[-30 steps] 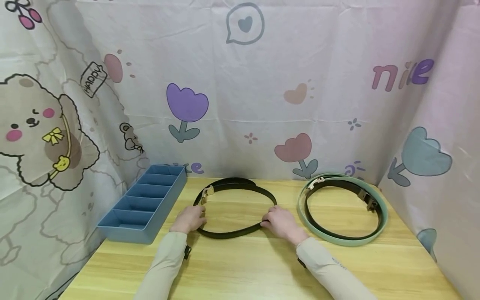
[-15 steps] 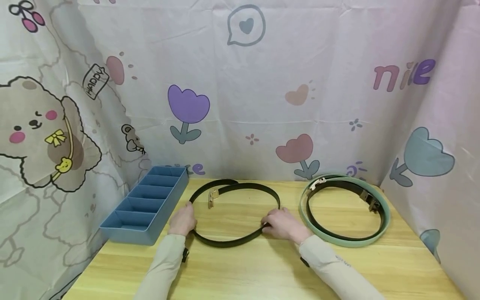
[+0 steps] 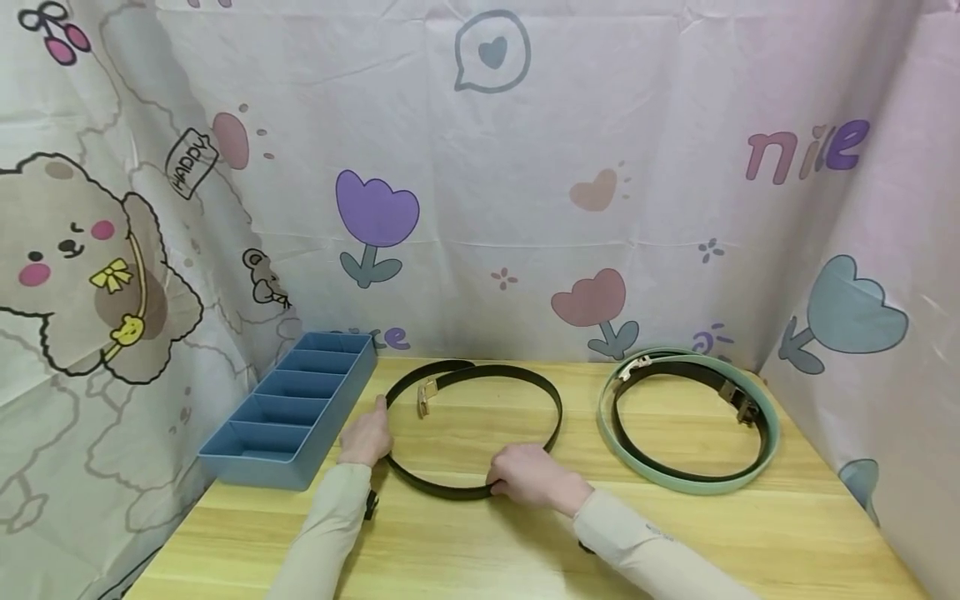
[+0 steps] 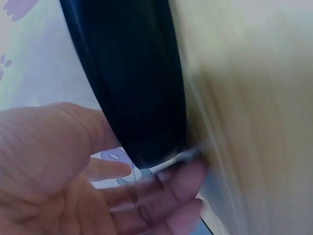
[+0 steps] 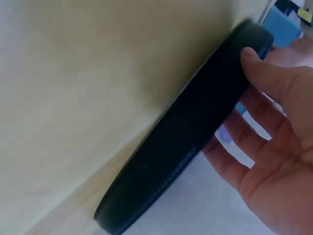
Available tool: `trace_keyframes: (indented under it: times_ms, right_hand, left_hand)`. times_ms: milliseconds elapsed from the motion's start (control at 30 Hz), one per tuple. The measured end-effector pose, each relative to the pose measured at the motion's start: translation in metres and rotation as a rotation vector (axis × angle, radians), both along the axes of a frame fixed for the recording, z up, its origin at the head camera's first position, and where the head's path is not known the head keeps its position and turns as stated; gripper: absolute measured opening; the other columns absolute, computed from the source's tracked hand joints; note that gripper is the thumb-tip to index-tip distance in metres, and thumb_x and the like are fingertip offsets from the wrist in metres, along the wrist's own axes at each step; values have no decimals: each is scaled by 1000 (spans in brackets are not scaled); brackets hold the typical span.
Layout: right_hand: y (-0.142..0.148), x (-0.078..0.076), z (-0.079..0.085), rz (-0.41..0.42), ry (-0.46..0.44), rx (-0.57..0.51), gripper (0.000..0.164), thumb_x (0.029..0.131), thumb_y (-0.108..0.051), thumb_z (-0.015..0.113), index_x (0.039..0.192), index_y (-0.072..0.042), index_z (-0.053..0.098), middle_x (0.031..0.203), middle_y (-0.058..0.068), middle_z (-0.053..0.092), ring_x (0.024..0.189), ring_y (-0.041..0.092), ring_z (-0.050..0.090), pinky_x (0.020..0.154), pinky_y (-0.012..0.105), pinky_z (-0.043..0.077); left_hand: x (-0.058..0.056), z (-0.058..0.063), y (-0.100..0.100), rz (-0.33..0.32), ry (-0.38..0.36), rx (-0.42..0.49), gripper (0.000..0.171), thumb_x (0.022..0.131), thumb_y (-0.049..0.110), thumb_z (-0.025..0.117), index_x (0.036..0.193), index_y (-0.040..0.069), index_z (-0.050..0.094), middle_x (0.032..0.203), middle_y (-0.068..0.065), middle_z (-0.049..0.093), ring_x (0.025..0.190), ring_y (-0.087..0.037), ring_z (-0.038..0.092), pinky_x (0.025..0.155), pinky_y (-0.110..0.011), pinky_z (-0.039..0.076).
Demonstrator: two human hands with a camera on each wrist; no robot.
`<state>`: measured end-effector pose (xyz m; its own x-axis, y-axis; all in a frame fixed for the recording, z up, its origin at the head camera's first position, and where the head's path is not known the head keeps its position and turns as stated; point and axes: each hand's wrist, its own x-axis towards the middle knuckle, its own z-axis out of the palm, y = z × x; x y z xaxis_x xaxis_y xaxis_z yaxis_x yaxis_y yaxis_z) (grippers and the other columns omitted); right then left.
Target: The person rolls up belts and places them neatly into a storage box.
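A black belt (image 3: 450, 492) stands on its edge in a wide loop on the table. Its gold buckle (image 3: 426, 396) sits inside the loop at the back left, and the other end overlaps outside it. At the loop's left side, my left hand (image 3: 366, 433) holds the strap; in the left wrist view the black belt (image 4: 132, 83) runs down between thumb and fingers. My right hand (image 3: 528, 477) pinches the front right stretch. From the right wrist, the thumb (image 5: 264, 71) presses one face of the strap, with the fingers behind it.
A blue divided organizer box (image 3: 300, 408) stands at the left, close to my left hand. To the right lie a pale green belt (image 3: 697, 482) and a black belt (image 3: 671, 461), coiled one inside the other. A printed cloth (image 3: 480, 208) hangs behind the wooden table (image 3: 465, 558).
The loop has widened as my left hand moved left, and the buckle now stands apart from the left side. My right hand has slid left and nearer along the strap.
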<state>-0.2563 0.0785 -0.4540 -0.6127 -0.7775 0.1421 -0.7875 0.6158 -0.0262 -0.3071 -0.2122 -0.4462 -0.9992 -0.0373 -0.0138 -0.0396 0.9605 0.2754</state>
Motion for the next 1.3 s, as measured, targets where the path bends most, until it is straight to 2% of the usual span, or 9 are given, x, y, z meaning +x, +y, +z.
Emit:
trace_keyframes:
  times_ms: [167, 267, 400, 567, 800, 967, 1067, 1167, 1300]
  right_hand:
    - [19, -9, 5, -32, -43, -14, 20, 87, -20, 73, 68, -23, 68, 77, -15, 67, 65, -1, 54, 61, 24, 46]
    - [28, -15, 5, -49, -48, -36, 22, 85, -17, 73, 65, -21, 66, 73, -13, 66, 62, 1, 52, 59, 27, 45]
    - [36, -21, 5, -60, -74, -51, 18, 84, -16, 73, 68, -22, 70, 75, -13, 68, 65, 2, 55, 63, 28, 48]
    - [42, -26, 7, -77, -86, -61, 10, 84, -17, 74, 76, -23, 76, 80, -13, 71, 70, 3, 60, 68, 29, 52]
    - [44, -26, 13, -28, -94, -73, 17, 84, -11, 72, 69, -18, 71, 71, -11, 66, 62, 2, 48, 62, 26, 48]
    - [47, -27, 13, -44, -52, -89, 14, 85, -10, 71, 74, -18, 74, 76, -9, 69, 67, 3, 57, 66, 28, 51]
    - [52, -28, 11, -51, -39, -99, 12, 86, -10, 71, 77, -17, 75, 78, -7, 71, 70, 5, 61, 67, 30, 52]
    - [58, -28, 11, -48, -41, -116, 13, 86, -8, 71, 76, -16, 74, 75, -6, 69, 67, 4, 58, 65, 29, 51]
    - [66, -29, 10, -57, -76, -135, 14, 86, -3, 69, 76, -13, 73, 76, -4, 70, 66, 5, 58, 65, 28, 51]
  left_hand:
    - [-7, -4, -7, -56, 4, 43, 73, 86, -5, 57, 149, -6, 19, 118, -42, 52, 94, -49, 61, 74, -53, 51]
    - [-9, -5, -10, -35, -41, 111, 78, 88, -6, 53, 151, -8, 7, 129, -50, 37, 97, -53, 58, 77, -53, 50]
    - [-10, -6, -12, 25, -13, 178, 84, 85, -6, 52, 151, -9, 0, 131, -56, 26, 92, -55, 57, 76, -53, 50]
    - [-12, -4, -13, 50, 98, 260, 88, 80, -6, 52, 150, -8, -2, 130, -56, 24, 89, -60, 55, 78, -60, 49]
    - [-17, 2, -11, 98, 145, 442, 83, 88, -2, 39, 155, 2, -10, 143, -45, 23, 123, -60, 38, 93, -62, 40]
    - [-18, 4, -10, 123, 241, 512, 78, 88, -1, 35, 155, 1, -6, 144, -45, 20, 132, -56, 29, 104, -62, 33]
    - [-18, 3, -8, 122, 310, 497, 75, 90, -2, 34, 155, 1, -4, 140, -43, 29, 125, -54, 39, 100, -61, 37]
    - [-18, 3, -6, 90, 355, 518, 68, 95, 0, 35, 156, 4, 5, 130, -36, 45, 105, -44, 59, 86, -53, 50]
    - [-17, 7, 1, -22, 285, 547, 56, 99, 3, 36, 153, 13, 24, 103, -25, 60, 63, -24, 67, 58, -36, 54]
